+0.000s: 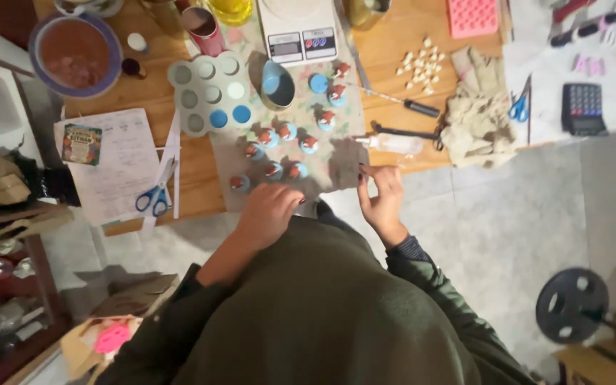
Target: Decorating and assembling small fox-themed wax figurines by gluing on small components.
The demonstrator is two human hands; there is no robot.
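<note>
Several small blue pieces with red-brown tops [284, 132] lie on a grey mat [336, 153] on the wooden table [393, 50]. My left hand [269, 212] rests at the mat's near edge, fingers curled, close to the nearest blue pieces. My right hand [381, 196] is at the mat's near right corner, fingertips touching its edge. I cannot see anything held in either hand. A grey round-cavity mould [212, 93] with some blue-filled cups sits at the mat's far left.
A kitchen scale [297, 28], a bowl of brown mix [74, 53], blue scissors [155, 196] on papers, a spray bottle [393, 142], a crumpled cloth [475, 117], a calculator [582, 108] and a pink mould [473, 16] crowd the table. A weight plate [572, 305] lies on the tiled floor.
</note>
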